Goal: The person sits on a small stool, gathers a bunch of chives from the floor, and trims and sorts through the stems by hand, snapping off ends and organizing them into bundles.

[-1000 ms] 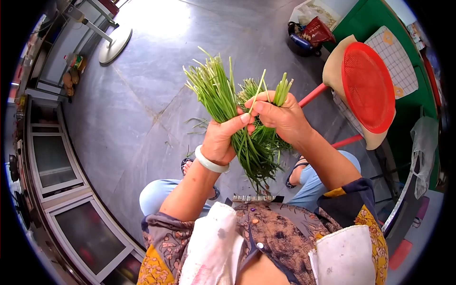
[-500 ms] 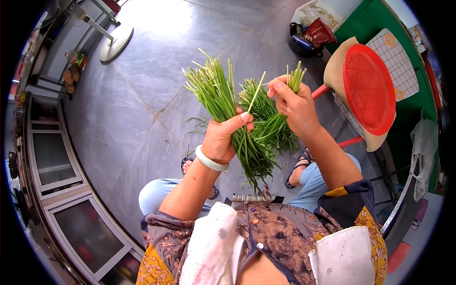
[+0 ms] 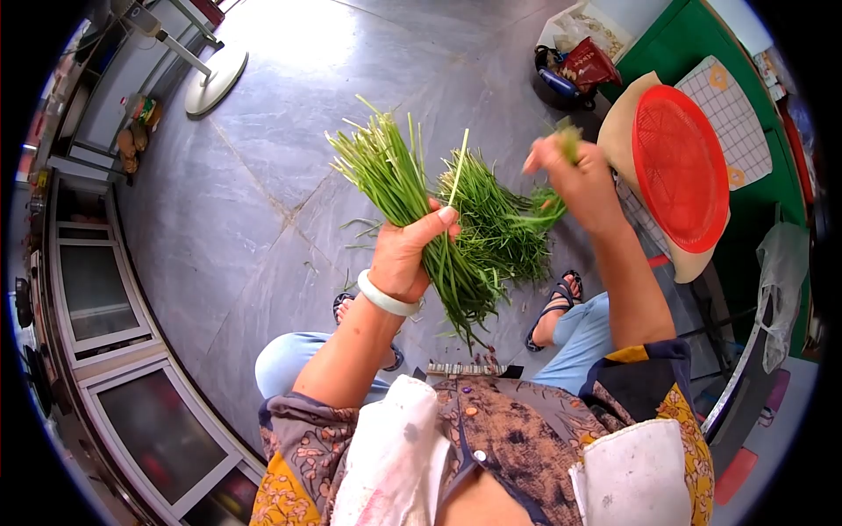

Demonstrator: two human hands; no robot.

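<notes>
A thick bunch of long green stalks (image 3: 386, 171) is wrapped by my left hand (image 3: 410, 250), its pale ends pointing up and its dark leaves hanging down. One stalk stands apart from the bunch, by my left thumb. My right hand (image 3: 579, 184), blurred by motion, is closed round a smaller bunch of green stalks, whose leaves hang to its left. Below and between my hands, a pile of the same greens (image 3: 500, 223) lies on the grey floor.
At the right, a red basket (image 3: 681, 167) rests on a beige surface beside a green cabinet (image 3: 763, 131). A dark pot (image 3: 557, 88) with a red packet is at the back right. A fan base (image 3: 217, 81) stands at the back left. My sandalled feet flank the greens.
My right hand has moved right, away from my left hand, with its small bunch. My left hand and its bunch have shifted slightly left. More of the floor pile shows.
</notes>
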